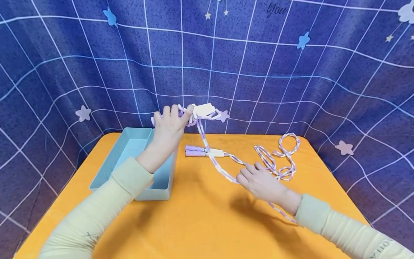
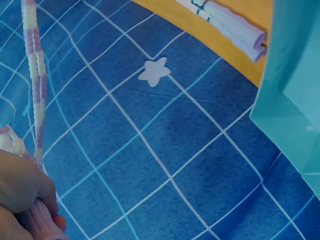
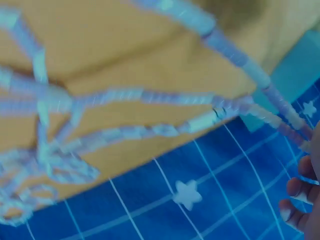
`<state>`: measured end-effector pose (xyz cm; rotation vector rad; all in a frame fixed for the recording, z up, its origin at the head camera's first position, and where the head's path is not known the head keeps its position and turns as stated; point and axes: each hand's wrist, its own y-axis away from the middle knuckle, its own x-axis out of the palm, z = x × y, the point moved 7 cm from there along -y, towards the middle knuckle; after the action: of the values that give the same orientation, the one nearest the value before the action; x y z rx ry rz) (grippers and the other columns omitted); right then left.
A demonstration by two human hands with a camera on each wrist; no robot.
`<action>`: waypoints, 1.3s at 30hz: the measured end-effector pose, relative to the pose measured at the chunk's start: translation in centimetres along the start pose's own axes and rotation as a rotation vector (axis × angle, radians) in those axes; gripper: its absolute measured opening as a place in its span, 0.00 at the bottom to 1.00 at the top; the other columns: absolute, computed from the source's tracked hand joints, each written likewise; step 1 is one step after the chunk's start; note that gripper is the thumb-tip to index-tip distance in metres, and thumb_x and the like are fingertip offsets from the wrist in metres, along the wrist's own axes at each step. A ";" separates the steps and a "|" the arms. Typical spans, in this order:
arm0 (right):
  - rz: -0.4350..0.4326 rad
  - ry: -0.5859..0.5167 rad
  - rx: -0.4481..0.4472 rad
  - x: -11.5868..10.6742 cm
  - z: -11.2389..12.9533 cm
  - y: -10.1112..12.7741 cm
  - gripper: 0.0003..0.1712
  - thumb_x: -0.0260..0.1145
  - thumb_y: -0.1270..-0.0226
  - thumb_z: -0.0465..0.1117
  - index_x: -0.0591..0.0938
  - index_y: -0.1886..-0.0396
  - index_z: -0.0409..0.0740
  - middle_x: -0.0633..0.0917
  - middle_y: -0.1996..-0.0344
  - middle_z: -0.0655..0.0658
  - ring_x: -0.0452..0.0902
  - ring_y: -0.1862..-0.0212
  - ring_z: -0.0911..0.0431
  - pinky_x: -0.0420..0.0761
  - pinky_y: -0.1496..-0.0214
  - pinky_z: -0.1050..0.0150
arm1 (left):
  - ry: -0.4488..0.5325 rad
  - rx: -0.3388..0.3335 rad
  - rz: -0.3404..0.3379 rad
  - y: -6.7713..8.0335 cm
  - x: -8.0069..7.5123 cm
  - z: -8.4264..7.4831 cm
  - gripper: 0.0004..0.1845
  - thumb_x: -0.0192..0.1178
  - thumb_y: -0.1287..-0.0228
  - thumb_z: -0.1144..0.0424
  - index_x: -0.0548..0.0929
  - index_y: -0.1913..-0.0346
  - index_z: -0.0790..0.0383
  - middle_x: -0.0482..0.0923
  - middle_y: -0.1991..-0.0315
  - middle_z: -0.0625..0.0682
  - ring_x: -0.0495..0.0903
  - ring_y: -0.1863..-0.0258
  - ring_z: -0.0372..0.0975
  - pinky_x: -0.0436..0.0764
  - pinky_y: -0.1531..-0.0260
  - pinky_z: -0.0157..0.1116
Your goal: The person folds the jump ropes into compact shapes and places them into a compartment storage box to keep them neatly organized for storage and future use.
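Rope [image 1: 271, 160]: short hard-looking beads, lilac and white, smooth with a faint plastic sheen.
Handles on the table [image 1: 202, 151]: lilac grips finely ribbed along their length, white ends smooth plastic.
White handle [image 1: 203, 109], held up by the left hand [image 1: 169, 126]: smooth, pale, slightly glossy plastic.
Bin [image 1: 129, 158]: pale teal plastic, smooth walls, a soft satin look.
Tabletop [image 1: 207, 216]: orange, even and matt, soft shadows on it, no sharp reflections.
Backdrop [image 1: 258, 72]: blue cloth, matt, hanging in gentle folds, printed with pale grid lines and stars.
Sleeves [image 1: 97, 212]: pale green fabric, soft and matt, creased at the cuffs.
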<state>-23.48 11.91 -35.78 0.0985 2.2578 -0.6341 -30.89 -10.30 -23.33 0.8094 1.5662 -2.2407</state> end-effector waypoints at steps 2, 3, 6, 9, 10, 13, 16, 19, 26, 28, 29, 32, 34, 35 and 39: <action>-0.011 -0.002 -0.024 -1.1 -0.4 -0.6 0.17 0.34 0.25 0.43 0.69 0.68 0.45 0.71 0.73 0.48 0.67 0.70 0.51 0.63 0.68 0.56 | -0.014 0.007 0.013 0.2 0.4 -0.1 0.22 0.45 0.32 0.70 0.65 0.39 0.45 0.69 0.65 0.62 0.68 0.67 0.54 0.66 0.74 0.48; -0.018 0.002 -0.037 -1.6 -0.7 -1.0 0.18 0.34 0.25 0.43 0.69 0.68 0.45 0.71 0.72 0.48 0.67 0.70 0.50 0.64 0.67 0.55 | -0.023 0.012 0.018 0.3 0.6 -0.2 0.22 0.44 0.32 0.70 0.65 0.39 0.45 0.69 0.65 0.62 0.68 0.67 0.54 0.66 0.74 0.48; -0.046 0.039 -0.062 -3.3 -1.8 -2.1 0.18 0.34 0.24 0.45 0.69 0.67 0.45 0.70 0.72 0.47 0.65 0.70 0.49 0.66 0.65 0.54 | -0.030 0.030 0.033 0.6 1.3 -0.7 0.23 0.46 0.33 0.71 0.67 0.40 0.45 0.70 0.65 0.61 0.69 0.67 0.53 0.66 0.75 0.47; -0.069 0.077 -0.073 -4.8 -3.2 -3.2 0.18 0.34 0.24 0.44 0.69 0.67 0.44 0.70 0.73 0.47 0.65 0.70 0.49 0.66 0.65 0.54 | -0.010 0.050 0.056 1.1 1.9 -1.4 0.24 0.50 0.36 0.70 0.68 0.39 0.45 0.71 0.64 0.61 0.70 0.66 0.53 0.67 0.74 0.48; -0.077 0.087 -0.074 -5.4 -3.6 -3.6 0.18 0.34 0.24 0.44 0.69 0.67 0.43 0.70 0.73 0.46 0.64 0.71 0.49 0.66 0.66 0.55 | 0.002 0.057 0.067 1.3 2.1 -1.6 0.24 0.52 0.36 0.69 0.68 0.39 0.45 0.71 0.63 0.61 0.70 0.65 0.53 0.66 0.73 0.48; -0.108 0.109 -0.074 -6.7 -5.0 -4.5 0.15 0.35 0.26 0.39 0.69 0.67 0.42 0.69 0.74 0.46 0.63 0.72 0.50 0.64 0.68 0.56 | 0.023 0.090 0.080 1.8 2.6 -2.5 0.23 0.56 0.37 0.63 0.68 0.39 0.45 0.72 0.62 0.61 0.70 0.64 0.53 0.67 0.73 0.48; -0.162 0.109 -0.067 -8.1 -6.1 -5.3 0.14 0.38 0.27 0.37 0.68 0.69 0.41 0.69 0.76 0.46 0.62 0.73 0.50 0.63 0.69 0.55 | 0.027 0.126 0.066 2.3 3.0 -3.4 0.21 0.53 0.35 0.63 0.69 0.40 0.45 0.72 0.62 0.61 0.70 0.65 0.53 0.67 0.72 0.48; -0.198 0.104 -0.065 -9.3 -6.8 -6.1 0.13 0.40 0.27 0.38 0.68 0.71 0.41 0.68 0.77 0.46 0.62 0.74 0.49 0.64 0.70 0.55 | 0.014 0.161 0.053 2.8 3.2 -4.2 0.21 0.48 0.34 0.68 0.69 0.41 0.45 0.73 0.63 0.61 0.71 0.65 0.52 0.67 0.72 0.48; -0.227 0.120 -0.050 -11.4 -8.5 -7.9 0.14 0.40 0.28 0.37 0.69 0.73 0.41 0.69 0.79 0.46 0.63 0.75 0.49 0.63 0.70 0.55 | -0.019 0.232 0.074 3.5 3.5 -5.9 0.22 0.45 0.35 0.69 0.69 0.42 0.45 0.72 0.64 0.58 0.70 0.66 0.51 0.68 0.72 0.45; -0.252 0.120 -0.046 -12.0 -9.0 -8.4 0.14 0.40 0.29 0.36 0.68 0.75 0.41 0.67 0.80 0.46 0.63 0.76 0.49 0.63 0.70 0.55 | -0.026 0.247 0.075 3.7 3.6 -6.3 0.22 0.47 0.36 0.68 0.70 0.42 0.44 0.72 0.64 0.58 0.70 0.67 0.50 0.68 0.72 0.44; -0.260 0.123 -0.043 -12.2 -9.2 -8.6 0.14 0.40 0.30 0.36 0.68 0.75 0.41 0.67 0.81 0.46 0.63 0.76 0.49 0.63 0.70 0.55 | -0.025 0.255 0.077 3.7 3.6 -6.5 0.22 0.48 0.36 0.68 0.70 0.41 0.44 0.72 0.65 0.57 0.70 0.67 0.50 0.68 0.72 0.44; -0.269 0.136 -0.037 -12.8 -9.7 -9.1 0.14 0.40 0.31 0.35 0.67 0.76 0.40 0.66 0.82 0.46 0.63 0.77 0.49 0.63 0.71 0.55 | -0.027 0.274 0.084 3.9 3.7 -7.1 0.22 0.51 0.37 0.65 0.70 0.41 0.44 0.72 0.64 0.57 0.70 0.66 0.49 0.68 0.71 0.45; -0.256 0.154 -0.031 -13.0 -10.1 -9.4 0.14 0.39 0.31 0.34 0.67 0.77 0.40 0.66 0.82 0.46 0.63 0.77 0.49 0.62 0.71 0.55 | -0.022 0.289 0.082 4.1 3.6 -7.4 0.22 0.53 0.37 0.64 0.70 0.41 0.44 0.72 0.63 0.57 0.71 0.65 0.49 0.69 0.70 0.45; -0.249 0.162 -0.029 -13.0 -10.2 -9.5 0.14 0.39 0.31 0.34 0.67 0.77 0.40 0.66 0.82 0.46 0.62 0.77 0.49 0.62 0.71 0.55 | -0.016 0.297 0.079 4.2 3.6 -7.6 0.21 0.54 0.37 0.64 0.70 0.41 0.44 0.72 0.63 0.57 0.71 0.64 0.49 0.69 0.70 0.45; -0.217 0.186 -0.012 -13.1 -10.8 -10.1 0.16 0.39 0.30 0.35 0.67 0.77 0.40 0.67 0.82 0.46 0.62 0.77 0.50 0.62 0.71 0.56 | 0.010 0.332 0.045 4.5 3.4 -8.5 0.19 0.54 0.36 0.63 0.71 0.43 0.44 0.73 0.63 0.56 0.72 0.64 0.49 0.69 0.72 0.45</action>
<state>-24.19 9.88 -16.13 -0.0985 2.4729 -0.7518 -28.85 -3.80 -30.89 0.9314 1.1804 -2.5028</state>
